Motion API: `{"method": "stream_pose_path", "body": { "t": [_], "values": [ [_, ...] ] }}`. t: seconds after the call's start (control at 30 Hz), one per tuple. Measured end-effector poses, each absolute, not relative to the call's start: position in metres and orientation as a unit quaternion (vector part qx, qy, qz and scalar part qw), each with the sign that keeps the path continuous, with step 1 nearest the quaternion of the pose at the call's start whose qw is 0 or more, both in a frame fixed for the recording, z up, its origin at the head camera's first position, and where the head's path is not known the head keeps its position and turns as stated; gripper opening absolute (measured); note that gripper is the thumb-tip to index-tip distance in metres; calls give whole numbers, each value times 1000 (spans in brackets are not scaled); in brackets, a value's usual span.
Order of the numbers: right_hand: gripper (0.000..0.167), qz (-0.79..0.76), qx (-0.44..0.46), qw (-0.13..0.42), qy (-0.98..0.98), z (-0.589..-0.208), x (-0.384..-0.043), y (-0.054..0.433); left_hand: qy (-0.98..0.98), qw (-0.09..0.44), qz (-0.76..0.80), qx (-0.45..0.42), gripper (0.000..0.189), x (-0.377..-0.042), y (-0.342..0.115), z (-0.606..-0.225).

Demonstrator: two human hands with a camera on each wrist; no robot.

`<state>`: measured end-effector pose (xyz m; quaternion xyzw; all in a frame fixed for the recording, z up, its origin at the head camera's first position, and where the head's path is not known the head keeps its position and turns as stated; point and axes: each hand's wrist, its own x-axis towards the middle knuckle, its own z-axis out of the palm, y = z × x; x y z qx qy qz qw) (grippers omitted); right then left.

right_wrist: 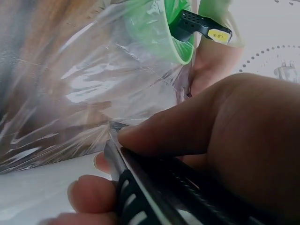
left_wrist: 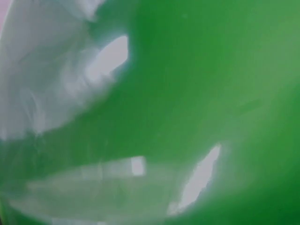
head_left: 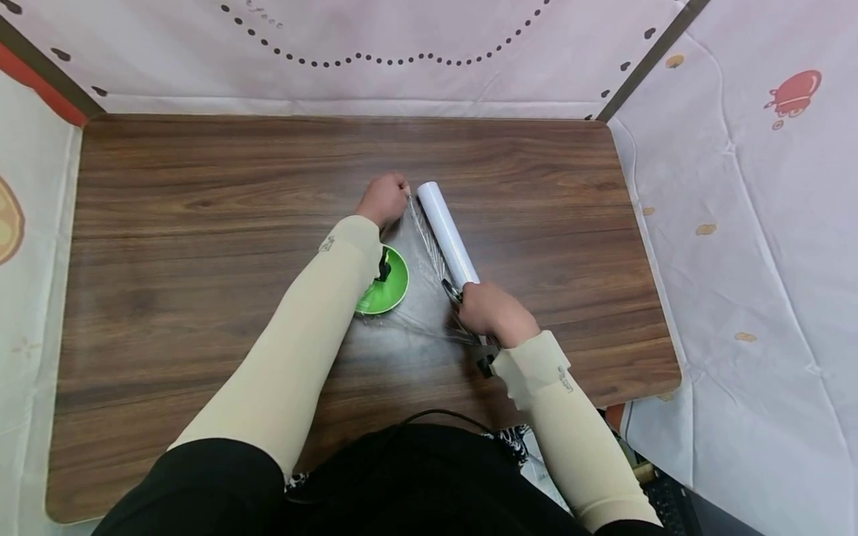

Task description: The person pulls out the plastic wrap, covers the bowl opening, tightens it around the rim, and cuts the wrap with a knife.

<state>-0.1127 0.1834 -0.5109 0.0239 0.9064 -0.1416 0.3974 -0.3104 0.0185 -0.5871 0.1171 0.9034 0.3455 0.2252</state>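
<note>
My left hand (head_left: 384, 199) pinches the far edge of a sheet of clear plastic wrap (head_left: 422, 272). The sheet runs from a white roll (head_left: 447, 232) towards a green bowl (head_left: 392, 290), partly hidden under my left forearm. Green with glare and creased film fills the left wrist view, where the bowl (left_wrist: 187, 93) is blurred. My right hand (head_left: 497, 313), at the roll's near end, grips scissors (right_wrist: 129, 171) with metal blades and dark handles. Thumb and fingers press at the blades, where the film gathers into creases. My fingers cover part of the scissors.
The brown wood-grain table (head_left: 201, 298) lies beneath everything. White printed cloth walls (head_left: 402, 82) stand at its back and sides. A dark cable (head_left: 436, 412) curves by the near edge. A small black wrist camera (right_wrist: 201, 26) sits inside the bowl's rim.
</note>
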Motion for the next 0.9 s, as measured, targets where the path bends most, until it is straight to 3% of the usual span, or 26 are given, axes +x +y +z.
{"method": "stream_pose_path", "body": {
  "t": [0.9],
  "values": [
    [21,-174,48,413,893,-511,-66,201,911,220,329,121,23,-310,22,-583]
  ]
}}
